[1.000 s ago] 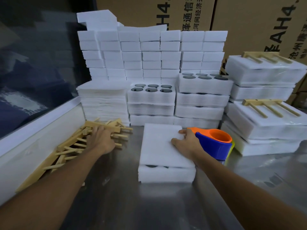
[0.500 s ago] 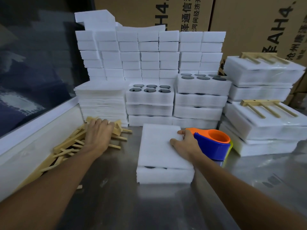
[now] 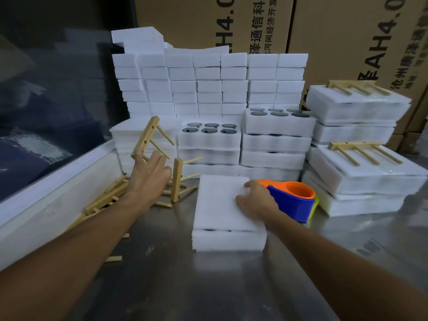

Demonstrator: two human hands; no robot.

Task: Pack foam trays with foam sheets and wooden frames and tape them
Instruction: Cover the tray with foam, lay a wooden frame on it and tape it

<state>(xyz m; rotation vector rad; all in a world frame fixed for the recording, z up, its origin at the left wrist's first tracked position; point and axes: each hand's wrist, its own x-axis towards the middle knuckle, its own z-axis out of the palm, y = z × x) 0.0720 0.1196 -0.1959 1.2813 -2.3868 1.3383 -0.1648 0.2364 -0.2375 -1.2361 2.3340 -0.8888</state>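
Observation:
My left hand (image 3: 150,174) is raised above the wooden frame pile (image 3: 104,200) at the left and grips one wooden frame (image 3: 146,137), a bar with thin pegs, tilted in the air. A second frame (image 3: 176,181) stands on end just right of that hand. In the middle of the metal table, a foam sheet (image 3: 217,202) lies on a foam tray (image 3: 229,240). My right hand (image 3: 254,200) presses thumb and forefinger on the sheet's right edge and holds the blue and orange tape dispenser (image 3: 294,200).
Behind stand stacked white foam blocks (image 3: 208,84), foam sheets (image 3: 122,140) and trays holding dark discs (image 3: 208,137). Wrapped bundles topped with wooden frames (image 3: 361,172) are piled at the right. Cardboard boxes (image 3: 208,19) form the back wall; a white ledge (image 3: 46,193) runs along the left.
My left hand has risen from the pile with a wooden frame, and a second frame has tipped up on end. My right hand has stayed on the foam sheet.

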